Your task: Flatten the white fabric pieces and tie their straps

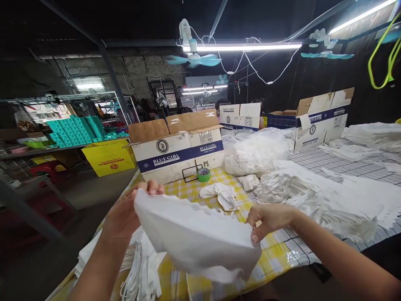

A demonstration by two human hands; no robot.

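White cloth piece stretched between two hands, cartons behind

Containers: printed cardboard carton at the bench's far left, flaps up, contents hidden by its front wall. Two similar: a rear carton and a right-hand carton, insides not visible from here. Blue crate just left of the latter. Clear plastic bag, bulging with white material, mid-bench. Yellow box off the bench's left side; contents cannot be told.

Hands: white cloth piece held up over the near part of the bench, sagging between them. Left hand raised, fingers closed on its left end, fingertips over the top edge; thumb's place unclear. Right hand reaches in from the right, thumb and fingers pinched on the other end.

White pieces lie below, by the left forearm; larger white heap beyond the right hand.
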